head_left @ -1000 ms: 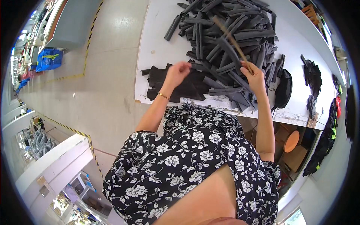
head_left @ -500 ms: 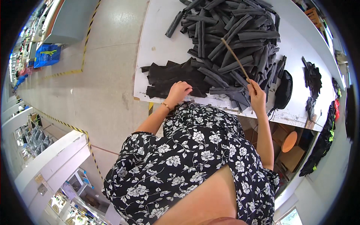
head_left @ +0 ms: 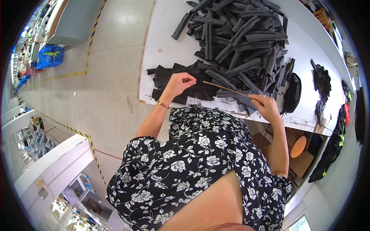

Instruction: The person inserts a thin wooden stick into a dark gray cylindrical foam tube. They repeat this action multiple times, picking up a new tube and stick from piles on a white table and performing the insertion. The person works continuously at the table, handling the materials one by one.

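Note:
My right hand (head_left: 266, 107) is closed around one end of a thin wooden stick (head_left: 227, 89), which points left and slightly away over the table's near edge. Close to the stick's far tip, my left hand (head_left: 181, 84) has its thumb and fingers pinched together. Whether anything small is between them cannot be made out. Under and beside that hand lie flat dark cloth pieces (head_left: 163, 76), spread in a loose stack. Just beyond, a big heap of rolled or folded dark grey cloth strips (head_left: 246, 42) covers the middle of the table.
The white table (head_left: 154, 50) has a worn near edge. A black mesh-like pouch (head_left: 292, 93) lies right of the heap, with dark cloth scraps (head_left: 320, 79) farther right. An orange round stool seat (head_left: 298, 147) is below the table. Left, a blue basket (head_left: 50, 57) stands beyond striped floor tape.
The stick has swung down from pointing up over the heap to lying nearly level toward my left hand. My left hand has risen slightly off the cloth; my right hand has lowered.

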Demonstrator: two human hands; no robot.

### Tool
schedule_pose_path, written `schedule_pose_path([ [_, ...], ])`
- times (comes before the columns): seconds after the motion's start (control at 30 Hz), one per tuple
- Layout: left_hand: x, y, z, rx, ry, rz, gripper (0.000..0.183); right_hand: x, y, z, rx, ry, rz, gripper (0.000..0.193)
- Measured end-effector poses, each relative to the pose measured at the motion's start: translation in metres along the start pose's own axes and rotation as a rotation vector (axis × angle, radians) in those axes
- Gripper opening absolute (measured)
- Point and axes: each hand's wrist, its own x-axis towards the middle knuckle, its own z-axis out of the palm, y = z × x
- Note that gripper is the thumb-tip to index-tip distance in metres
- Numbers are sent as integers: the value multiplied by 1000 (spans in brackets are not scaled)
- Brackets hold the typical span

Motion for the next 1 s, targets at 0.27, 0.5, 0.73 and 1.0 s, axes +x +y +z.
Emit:
schedule_pose_path([
  [0.27, 8, 13, 10, -185, 175, 57, 12, 1, 16, 14, 339, 106, 205, 26],
  [0.5, 5, 73, 72, 349, 141, 699, 22, 55, -29, 84, 1084, 55, 480, 28],
  [0.73, -7, 36, 80, -750, 15, -164, 34, 66, -39, 77, 1141, 284, 384, 15],
  [1.0, 55, 31, 76, -1444, 177, -330, 14, 79, -55, 89, 635, 339, 247, 23],
])
